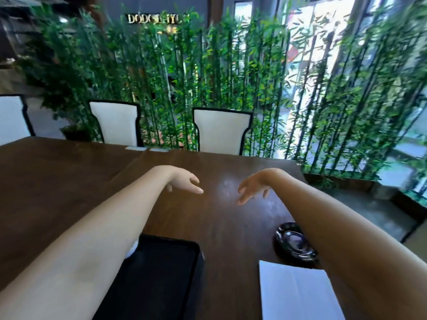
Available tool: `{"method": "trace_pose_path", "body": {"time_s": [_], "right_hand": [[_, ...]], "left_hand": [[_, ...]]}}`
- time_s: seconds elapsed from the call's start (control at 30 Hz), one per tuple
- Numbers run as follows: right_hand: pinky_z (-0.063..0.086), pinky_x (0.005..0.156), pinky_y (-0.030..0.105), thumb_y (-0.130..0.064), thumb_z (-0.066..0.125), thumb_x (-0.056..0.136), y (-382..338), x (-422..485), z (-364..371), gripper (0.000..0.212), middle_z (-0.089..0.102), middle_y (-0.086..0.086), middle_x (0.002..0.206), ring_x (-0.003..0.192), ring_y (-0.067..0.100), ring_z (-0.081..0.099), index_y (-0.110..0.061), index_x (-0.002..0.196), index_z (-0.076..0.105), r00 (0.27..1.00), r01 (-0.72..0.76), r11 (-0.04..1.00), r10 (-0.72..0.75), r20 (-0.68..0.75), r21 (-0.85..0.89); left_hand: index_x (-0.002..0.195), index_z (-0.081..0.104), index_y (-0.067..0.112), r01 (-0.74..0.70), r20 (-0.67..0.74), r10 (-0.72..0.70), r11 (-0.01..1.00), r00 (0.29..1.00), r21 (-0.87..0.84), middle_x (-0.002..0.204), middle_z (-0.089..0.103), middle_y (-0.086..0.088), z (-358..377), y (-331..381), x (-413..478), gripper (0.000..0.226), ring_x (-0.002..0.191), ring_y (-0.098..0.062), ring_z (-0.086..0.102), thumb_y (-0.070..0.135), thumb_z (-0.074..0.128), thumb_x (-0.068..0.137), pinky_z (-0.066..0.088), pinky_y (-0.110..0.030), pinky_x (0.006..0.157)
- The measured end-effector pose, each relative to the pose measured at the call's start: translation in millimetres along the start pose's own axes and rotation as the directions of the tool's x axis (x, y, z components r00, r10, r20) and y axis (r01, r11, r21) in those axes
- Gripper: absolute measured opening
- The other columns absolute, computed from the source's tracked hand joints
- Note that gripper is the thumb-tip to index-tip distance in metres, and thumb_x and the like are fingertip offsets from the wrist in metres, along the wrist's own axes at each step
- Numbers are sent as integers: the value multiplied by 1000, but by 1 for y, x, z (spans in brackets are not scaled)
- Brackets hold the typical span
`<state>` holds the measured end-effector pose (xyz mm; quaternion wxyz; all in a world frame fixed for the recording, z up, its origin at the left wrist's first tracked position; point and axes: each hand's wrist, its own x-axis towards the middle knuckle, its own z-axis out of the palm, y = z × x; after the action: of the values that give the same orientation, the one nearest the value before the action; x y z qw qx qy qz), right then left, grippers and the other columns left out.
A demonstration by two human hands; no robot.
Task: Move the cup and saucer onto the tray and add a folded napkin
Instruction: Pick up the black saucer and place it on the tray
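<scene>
A black rectangular tray (161, 269) lies near the front edge of the dark wooden table (69, 181), partly under my left forearm. A white napkin (295, 294) lies flat to its right. A small white thing (132, 249) peeks out beside my left forearm at the tray's left edge; what it is cannot be told. My left hand (184, 181) and my right hand (254, 188) hover over the middle of the table, fingers apart and holding nothing. No cup or saucer shows clearly.
A black glass ashtray (293, 242) sits right of the tray, under my right forearm. Two small white cards (147, 148) lie at the table's far edge. White chairs (221, 130) stand behind the table, before a screen of bamboo plants (231, 77). The table's right edge drops to a grey floor (369, 211).
</scene>
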<state>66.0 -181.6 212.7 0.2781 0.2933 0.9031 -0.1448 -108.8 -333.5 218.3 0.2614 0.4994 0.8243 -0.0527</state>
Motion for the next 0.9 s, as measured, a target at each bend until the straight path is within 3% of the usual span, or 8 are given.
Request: {"method": "trace_pose_path", "body": {"time_s": [0.43,0.6,0.73,0.9], "right_hand": [[51,96,41,-53,57,85,187,-44,11,66,43,1,144,122,20,52,-21,141,40,993,-112,992,114,-28,55],[51,96,44,-50,51,90,236,-32,28,63,46,12,140,122,26,51,-14,140,40,987,-161,987,161,-5,27],[51,97,43,-48,50,90,265,-13,49,62,38,5,147,126,26,48,-15,141,38,986,-162,985,164,-28,53],[40,105,38,-44,54,89,288,23,85,62,45,8,143,127,27,46,-12,140,38,984,-139,984,149,-93,112]], "left_hand": [[143,27,29,-132,-1,132,990,991,50,148,36,2,-4,201,80,71,124,-23,45,58,52,83,53,-41,90],[143,27,27,-191,-30,194,977,980,93,146,39,2,9,243,121,71,120,-23,48,56,52,84,54,-38,86],[144,27,22,-219,-69,229,967,971,129,145,41,-3,37,266,156,69,127,-25,44,53,51,86,42,-36,101],[143,27,22,-252,-48,255,965,966,66,144,42,-5,79,273,183,65,128,-25,43,49,49,89,37,-34,99]]}}
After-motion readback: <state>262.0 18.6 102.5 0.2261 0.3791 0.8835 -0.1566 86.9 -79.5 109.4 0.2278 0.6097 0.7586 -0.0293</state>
